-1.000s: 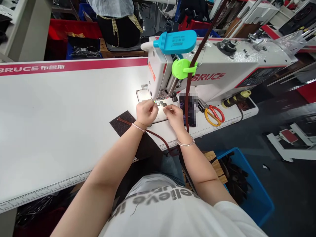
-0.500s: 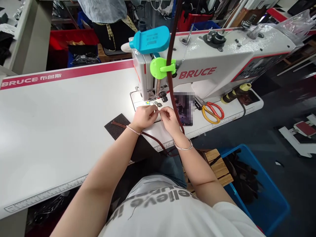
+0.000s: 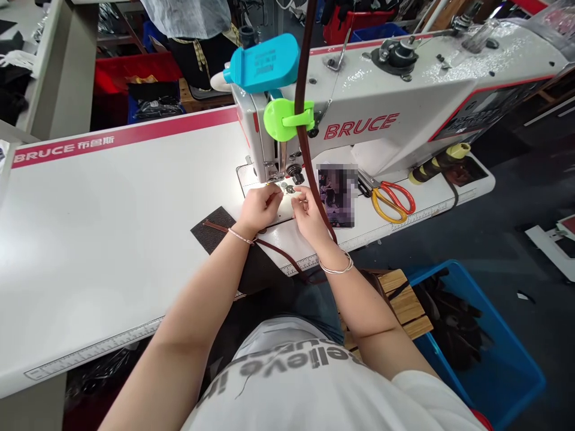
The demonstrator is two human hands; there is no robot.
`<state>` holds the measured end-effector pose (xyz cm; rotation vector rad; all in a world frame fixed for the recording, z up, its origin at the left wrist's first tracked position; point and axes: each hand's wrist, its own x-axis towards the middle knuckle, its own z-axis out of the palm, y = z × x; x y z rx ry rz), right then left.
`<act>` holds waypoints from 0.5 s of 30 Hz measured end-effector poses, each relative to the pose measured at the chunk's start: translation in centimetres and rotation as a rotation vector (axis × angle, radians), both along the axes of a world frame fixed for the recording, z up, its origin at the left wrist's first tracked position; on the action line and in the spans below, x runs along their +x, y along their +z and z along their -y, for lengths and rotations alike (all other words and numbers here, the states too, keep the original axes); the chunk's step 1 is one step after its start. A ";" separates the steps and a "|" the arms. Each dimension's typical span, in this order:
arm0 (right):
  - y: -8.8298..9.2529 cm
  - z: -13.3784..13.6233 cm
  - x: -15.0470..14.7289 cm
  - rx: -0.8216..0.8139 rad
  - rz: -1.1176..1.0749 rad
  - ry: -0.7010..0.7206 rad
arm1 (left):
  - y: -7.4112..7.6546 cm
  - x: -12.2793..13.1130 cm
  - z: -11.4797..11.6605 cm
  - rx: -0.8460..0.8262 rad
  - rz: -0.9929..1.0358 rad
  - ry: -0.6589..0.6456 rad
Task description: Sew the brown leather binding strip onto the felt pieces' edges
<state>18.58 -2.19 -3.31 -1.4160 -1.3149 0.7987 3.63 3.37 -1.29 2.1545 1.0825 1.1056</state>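
Note:
At the sewing machine [image 3: 362, 96], my left hand [image 3: 259, 207] is closed in a pinch close under the needle area. Whatever lies between its fingertips is too small to make out. My right hand [image 3: 309, 214], its fingers curled and pinched, is just to the right, apart from the left; anything in it is hidden. Between and beyond them shows the metal needle plate [image 3: 284, 211]. A dark flat piece [image 3: 211, 230], perhaps leather, lies under my left wrist. A thin brown strap [image 3: 281, 251] crosses it, and a broader brown strap [image 3: 309, 161] hangs past the machine head.
Scissors [image 3: 390, 200] with orange and red handles lie to the right, beside a phone-like screen [image 3: 336, 196] and a thread cone [image 3: 440, 163]. A blue bin [image 3: 498, 383] holding dark pieces stands at lower right. A person [image 3: 188, 24] is beyond the table.
My hands have parted slightly, the left fingertips rising toward the needle area and the right fingers drawing back a little. The whole view has shifted slightly.

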 end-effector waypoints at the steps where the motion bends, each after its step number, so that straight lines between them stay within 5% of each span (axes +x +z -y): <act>1: 0.0 0.0 0.0 0.004 0.012 0.011 | 0.0 0.0 0.0 0.003 0.001 -0.002; 11: 0.6 0.2 -0.3 0.044 0.041 0.045 | -0.1 0.0 -0.1 0.031 -0.019 -0.023; 15: 1.3 3.7 -1.5 0.070 0.084 -0.072 | -0.1 0.0 -0.1 0.005 -0.003 -0.019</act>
